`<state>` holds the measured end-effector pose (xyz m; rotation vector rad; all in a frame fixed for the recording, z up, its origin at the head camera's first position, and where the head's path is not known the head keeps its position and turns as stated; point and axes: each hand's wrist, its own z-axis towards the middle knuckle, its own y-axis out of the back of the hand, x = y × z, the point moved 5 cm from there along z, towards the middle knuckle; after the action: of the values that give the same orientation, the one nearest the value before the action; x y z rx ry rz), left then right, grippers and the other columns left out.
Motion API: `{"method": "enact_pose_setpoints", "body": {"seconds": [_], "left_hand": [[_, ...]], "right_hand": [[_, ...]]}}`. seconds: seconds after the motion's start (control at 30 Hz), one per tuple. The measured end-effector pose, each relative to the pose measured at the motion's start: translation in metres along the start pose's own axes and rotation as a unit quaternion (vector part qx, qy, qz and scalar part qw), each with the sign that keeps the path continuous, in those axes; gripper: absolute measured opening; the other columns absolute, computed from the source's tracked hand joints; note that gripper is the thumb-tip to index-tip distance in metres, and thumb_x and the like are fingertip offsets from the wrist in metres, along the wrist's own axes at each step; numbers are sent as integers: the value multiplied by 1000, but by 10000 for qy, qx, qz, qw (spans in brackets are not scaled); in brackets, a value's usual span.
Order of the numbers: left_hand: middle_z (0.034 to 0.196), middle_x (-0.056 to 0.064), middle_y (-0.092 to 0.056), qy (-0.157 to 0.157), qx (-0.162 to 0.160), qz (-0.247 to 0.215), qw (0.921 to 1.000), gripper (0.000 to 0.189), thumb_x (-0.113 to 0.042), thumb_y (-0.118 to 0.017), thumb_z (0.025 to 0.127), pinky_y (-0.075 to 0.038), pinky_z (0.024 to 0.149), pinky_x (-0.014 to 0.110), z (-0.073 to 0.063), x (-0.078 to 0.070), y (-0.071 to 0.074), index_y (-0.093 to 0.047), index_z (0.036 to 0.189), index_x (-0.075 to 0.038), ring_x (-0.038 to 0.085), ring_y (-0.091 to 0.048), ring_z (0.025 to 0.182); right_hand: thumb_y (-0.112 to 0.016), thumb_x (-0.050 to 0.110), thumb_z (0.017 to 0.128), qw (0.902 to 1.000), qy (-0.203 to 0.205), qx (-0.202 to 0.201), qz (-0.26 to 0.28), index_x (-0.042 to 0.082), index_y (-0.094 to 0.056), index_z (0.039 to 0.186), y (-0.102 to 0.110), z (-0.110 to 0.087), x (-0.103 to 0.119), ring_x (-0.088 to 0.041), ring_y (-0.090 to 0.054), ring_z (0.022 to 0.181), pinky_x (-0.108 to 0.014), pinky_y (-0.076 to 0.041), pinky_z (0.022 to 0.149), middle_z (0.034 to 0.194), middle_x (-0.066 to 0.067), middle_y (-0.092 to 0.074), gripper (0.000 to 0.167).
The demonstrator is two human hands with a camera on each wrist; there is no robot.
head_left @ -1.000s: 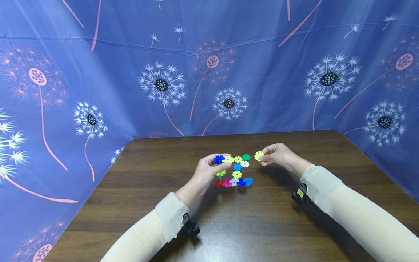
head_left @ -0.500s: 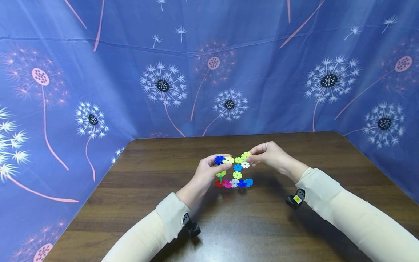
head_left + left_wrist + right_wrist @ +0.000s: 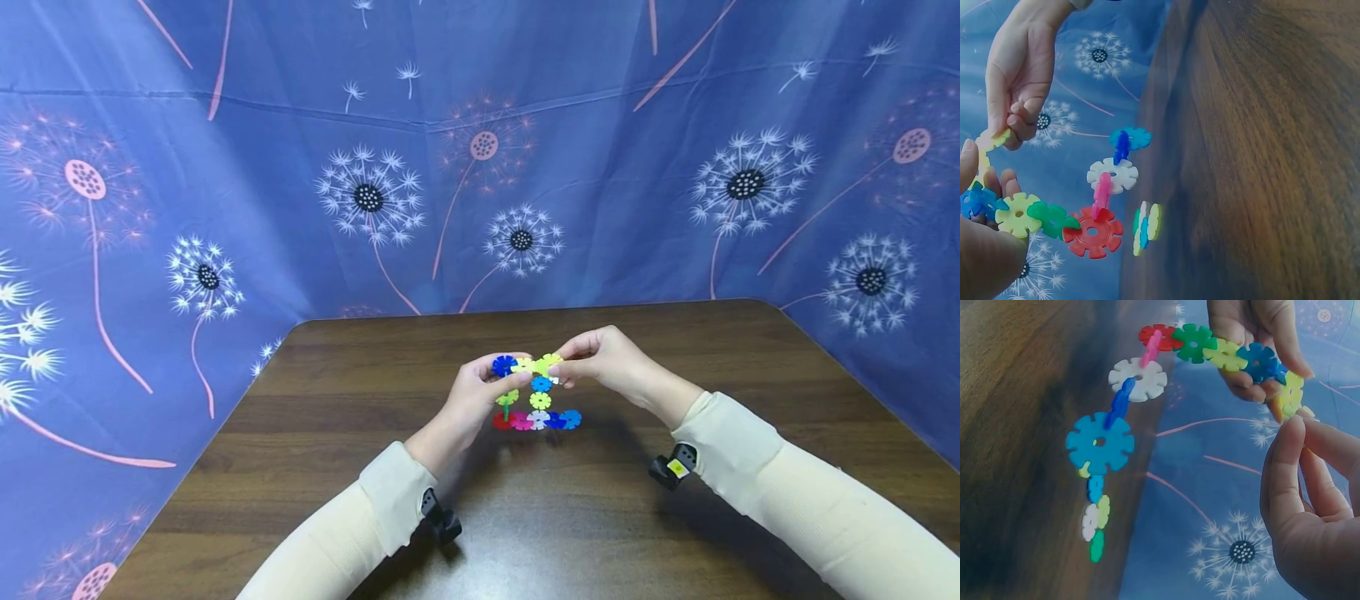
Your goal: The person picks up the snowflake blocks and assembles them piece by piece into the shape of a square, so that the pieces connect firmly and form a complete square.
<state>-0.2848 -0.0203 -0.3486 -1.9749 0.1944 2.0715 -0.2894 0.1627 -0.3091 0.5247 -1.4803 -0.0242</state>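
My left hand (image 3: 476, 392) grips a curved chain of slotted plastic snowflake discs by its upper part. Going down from the dark blue disc (image 3: 504, 365), the chain runs through a yellow disc (image 3: 1019, 215), a green disc (image 3: 1054, 220), a red disc (image 3: 1092, 232), a pink one, a white disc (image 3: 1112, 175) and another dark blue one to a light blue disc (image 3: 1100, 442). At the upper end, my right hand (image 3: 607, 362) pinches a yellow snowflake disc (image 3: 550, 363) against the chain's yellow end disc (image 3: 522, 366). Fingertips partly cover this meeting place.
Several loose discs, among them a white disc (image 3: 1090, 522) and a green disc (image 3: 1097, 545), lie on the brown wooden table (image 3: 570, 517) beyond the chain. A blue dandelion-print cloth (image 3: 450, 208) hangs behind the table.
My right hand has moved left with the yellow disc, from apart from the chain to its upper end. It now hides some loose discs. My left hand stays nearly still.
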Motion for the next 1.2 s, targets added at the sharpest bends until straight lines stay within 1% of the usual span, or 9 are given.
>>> {"method": "enact_pose_setpoints", "body": {"seconds": [0.13, 0.27, 0.33, 0.53, 0.67, 0.77, 0.97, 1.1, 1.2], "left_hand": [[93, -2, -72, -24, 14, -2, 10000, 34, -15, -73, 87, -53, 76, 24, 1, 0, -1, -67, 118, -2, 11, -64, 82], [99, 2, -73, -60, 63, 98, 9999, 36, -20, -73, 87, -55, 82, 28, 2, 0, -3, -67, 118, -2, 13, -65, 85], [100, 3, -73, -61, 74, 168, 9998, 36, -21, -73, 87, -55, 83, 28, 2, 1, -4, -67, 118, -2, 12, -65, 85], [95, 1, -74, -34, 70, 344, 9994, 32, -17, -74, 86, -52, 74, 21, 2, 4, -4, -69, 116, -4, 8, -63, 81], [89, -1, -73, -66, 80, 345, 9994, 32, -17, -73, 87, -52, 72, 21, 2, 5, -3, -69, 115, -2, 8, -63, 79], [86, -2, -73, -75, 74, 387, 9992, 32, -17, -73, 87, -52, 72, 21, 1, 5, -3, -69, 115, -2, 9, -63, 78], [92, 2, -74, -62, 34, 486, 9988, 31, -17, -73, 87, -51, 73, 22, 1, 7, -3, -70, 113, -2, 9, -63, 80], [96, 4, -75, 19, 4, 474, 9989, 30, -16, -74, 86, -51, 73, 21, 0, 8, -3, -71, 113, -2, 6, -62, 82], [96, 3, -75, 71, -22, 434, 9990, 31, -16, -74, 86, -51, 73, 22, 0, 9, -3, -71, 113, -2, 7, -62, 81]], "right_hand": [[-78, 15, 82, 9999, -18, -71, -97, -6, -72, 99, 0, -1, 2, -16, -66, 66, -32, -58, 72, 83, -13, -73, 27], [-78, 15, 82, 9998, -18, -139, -122, -5, -72, 97, -1, -1, 3, -17, -66, 66, -32, -57, 72, 82, -13, -73, 25], [-78, 15, 82, 9998, 1, -150, -129, -5, -72, 95, -1, -1, 3, -17, -65, 66, -32, -57, 71, 80, -12, -72, 25], [-77, 9, 82, 9999, 96, -64, -116, -9, -70, 91, -5, -2, 4, -14, -63, 60, -30, -58, 65, 70, -6, -69, 21], [-77, 6, 81, 9998, 164, -18, -71, -12, -68, 90, -7, -2, 6, -12, -63, 57, -29, -57, 61, 67, -7, -68, 21], [-77, 5, 80, 9999, 109, -5, -84, -12, -68, 88, -7, -1, 6, -12, -62, 55, -30, -57, 60, 66, -7, -68, 21], [-77, 5, 80, 9994, 45, -62, -335, -9, -70, 84, -9, 1, 7, -12, -60, 52, -35, -57, 59, 62, -4, -65, 16], [-77, 4, 80, 9990, 36, -27, -449, -8, -70, 82, -11, 1, 7, -12, -59, 49, -31, -56, 56, 60, -7, -65, 15], [-77, 4, 80, 9990, 48, -11, -443, -9, -70, 83, -11, 2, 7, -12, -58, 49, -29, -55, 54, 61, -8, -65, 15]]}}
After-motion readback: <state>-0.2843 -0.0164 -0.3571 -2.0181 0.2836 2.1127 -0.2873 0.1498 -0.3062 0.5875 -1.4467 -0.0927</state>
